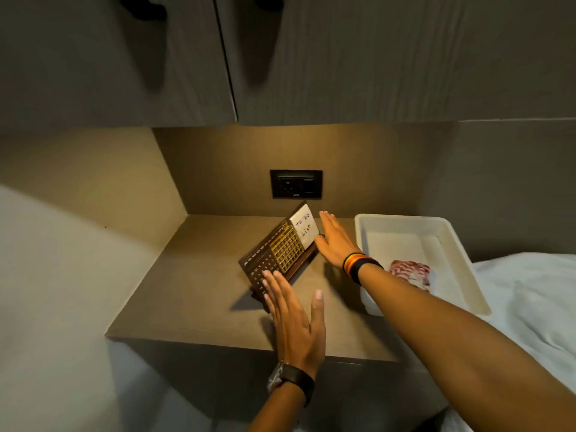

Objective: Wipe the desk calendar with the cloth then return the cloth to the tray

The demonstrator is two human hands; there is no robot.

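Centrally, on the brown shelf [193,275], the desk calendar [277,254] stands tilted on its dark stand, turned at an angle so its long axis runs from 7 o'clock to 1 o'clock. Gold grid in the middle of its face; white note card [303,228] at the 1 o'clock end, handwritten "To do list". Left hand [294,325] at 6 o'clock of the calendar, flat and spread, thumb out to the side, fingertips overlapping the calendar's near lower corner; whether they touch it, cannot tell. Dark watch strap on that wrist. Right hand [335,243] at 3 o'clock of the calendar, also flat, fingers together and extended, just beside the card end; holds nothing. Striped bands on that wrist. White tray [461,260] sits at 3 o'clock of the right hand, on the shelf's right edge. Cloth [411,272], pink-and-white patterned, folded small, lies inside the tray toward its near half. Black wall socket [296,184] on the back panel at 12 o'clock of the calendar. Light bedding [530,307] at 4 o'clock, beside the tray.
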